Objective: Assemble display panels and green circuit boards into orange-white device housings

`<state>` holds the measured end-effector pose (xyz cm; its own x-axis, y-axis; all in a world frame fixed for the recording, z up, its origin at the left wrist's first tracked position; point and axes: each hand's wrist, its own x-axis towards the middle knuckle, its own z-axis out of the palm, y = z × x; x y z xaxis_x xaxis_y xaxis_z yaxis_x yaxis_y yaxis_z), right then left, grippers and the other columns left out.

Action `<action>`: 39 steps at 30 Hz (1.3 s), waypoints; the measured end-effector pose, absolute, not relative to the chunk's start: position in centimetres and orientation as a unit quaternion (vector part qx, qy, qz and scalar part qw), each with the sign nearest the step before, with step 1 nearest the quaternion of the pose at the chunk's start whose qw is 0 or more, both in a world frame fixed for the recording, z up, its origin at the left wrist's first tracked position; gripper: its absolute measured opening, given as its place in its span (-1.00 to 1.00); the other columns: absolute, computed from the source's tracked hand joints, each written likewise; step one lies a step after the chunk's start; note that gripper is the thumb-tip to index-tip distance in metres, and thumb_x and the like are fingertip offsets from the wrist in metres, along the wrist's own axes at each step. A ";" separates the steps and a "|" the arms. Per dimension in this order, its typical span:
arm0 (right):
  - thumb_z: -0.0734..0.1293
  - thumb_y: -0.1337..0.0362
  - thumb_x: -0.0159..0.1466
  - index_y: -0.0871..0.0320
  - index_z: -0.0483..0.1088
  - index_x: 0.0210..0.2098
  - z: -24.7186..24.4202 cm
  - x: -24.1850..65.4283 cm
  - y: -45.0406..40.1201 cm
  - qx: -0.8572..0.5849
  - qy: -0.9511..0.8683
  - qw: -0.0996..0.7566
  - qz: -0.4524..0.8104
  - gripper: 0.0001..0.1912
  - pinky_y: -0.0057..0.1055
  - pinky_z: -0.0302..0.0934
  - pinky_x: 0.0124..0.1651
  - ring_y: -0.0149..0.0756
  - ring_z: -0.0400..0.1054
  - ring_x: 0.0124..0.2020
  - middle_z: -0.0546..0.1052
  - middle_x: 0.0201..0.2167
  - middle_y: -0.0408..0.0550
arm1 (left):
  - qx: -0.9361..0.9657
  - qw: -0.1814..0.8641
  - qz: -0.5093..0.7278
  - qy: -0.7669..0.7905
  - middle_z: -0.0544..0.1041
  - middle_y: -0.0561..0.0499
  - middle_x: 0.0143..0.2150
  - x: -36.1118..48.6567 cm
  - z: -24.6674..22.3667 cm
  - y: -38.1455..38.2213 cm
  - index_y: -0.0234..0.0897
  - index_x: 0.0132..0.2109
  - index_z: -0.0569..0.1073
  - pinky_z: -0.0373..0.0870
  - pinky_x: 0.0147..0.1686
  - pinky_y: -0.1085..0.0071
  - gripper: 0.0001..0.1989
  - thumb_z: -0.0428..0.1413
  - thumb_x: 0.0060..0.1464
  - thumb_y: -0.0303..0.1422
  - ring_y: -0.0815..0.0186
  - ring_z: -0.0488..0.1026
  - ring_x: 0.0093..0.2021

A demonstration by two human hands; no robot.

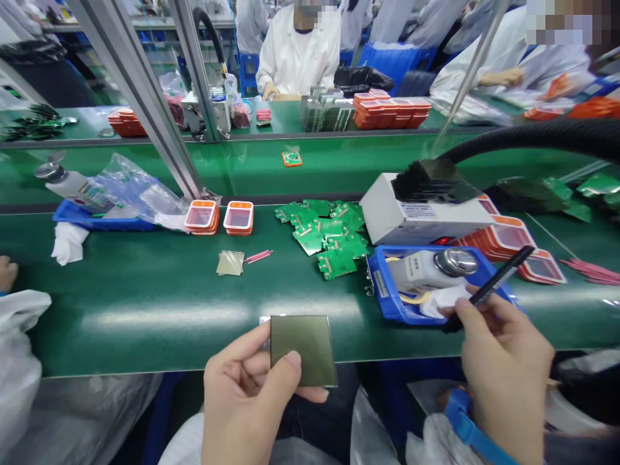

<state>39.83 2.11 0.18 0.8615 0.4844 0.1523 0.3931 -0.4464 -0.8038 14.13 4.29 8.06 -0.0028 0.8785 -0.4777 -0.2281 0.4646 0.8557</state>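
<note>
My left hand (256,381) holds a square, greenish-grey glass panel (307,345) by its left side, thumb on its face, over the bench's front edge. Between the thumb and fingers of my right hand (498,349) is a black pen-like tool (498,281), slanting up to the right, in front of a blue tray (387,300). In the tray lie a white bottle (421,271) with a metal cap and a white cloth (443,300). Two or so small panels (230,263) rest on the bench beside pink strips (259,256). Green circuit boards (339,242) form a loose pile behind.
Orange-rimmed frames (238,217) stand near the bench's back edge. A white box (421,216) with dark sheets on top is behind the tray. Another blue tray (121,224) with a bottle is at left. Metal posts (159,129) rise behind. A neighbour's hand (7,273) shows at far left.
</note>
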 end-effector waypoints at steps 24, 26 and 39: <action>0.52 0.22 -0.02 0.14 0.53 -0.40 3.2 32.5 1.9 -0.583 -0.215 0.676 0.396 -0.80 -0.48 0.08 -0.51 -0.46 0.20 -0.58 0.42 -0.58 -0.15 | 0.263 0.576 0.477 0.610 0.59 0.03 -0.55 16.0 9.5 2.8 -0.26 -0.30 0.62 0.44 -0.62 0.51 -0.78 0.29 -0.22 -0.36 0.35 0.44 -0.71; 0.51 0.14 0.01 0.14 0.53 -0.39 3.7 31.3 1.9 -0.512 -0.238 0.649 0.510 -0.76 -0.50 0.08 -0.55 -0.48 0.17 -0.62 0.41 -0.60 -0.14 | 0.280 0.566 0.471 0.616 0.58 0.05 -0.58 16.3 9.4 2.8 -0.26 -0.30 0.62 0.44 -0.62 0.51 -0.78 0.28 -0.21 -0.37 0.36 0.43 -0.72; 0.48 0.09 0.09 0.07 0.57 -0.30 4.0 27.5 2.6 -0.533 -0.251 0.592 0.550 -0.76 -0.58 0.21 -0.53 -0.48 0.27 -0.55 0.51 -0.50 -0.12 | 0.404 0.633 0.366 0.550 0.60 0.01 -0.54 15.3 7.6 4.3 -0.31 -0.26 0.59 0.51 -0.47 0.47 -0.83 0.21 -0.01 -0.33 0.29 0.53 -0.58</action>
<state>27.50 2.56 3.97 0.2683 0.9188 -0.2895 -0.3848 -0.1733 -0.9066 15.30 4.25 7.65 0.1276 0.9076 -0.4000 -0.0186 0.4054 0.9139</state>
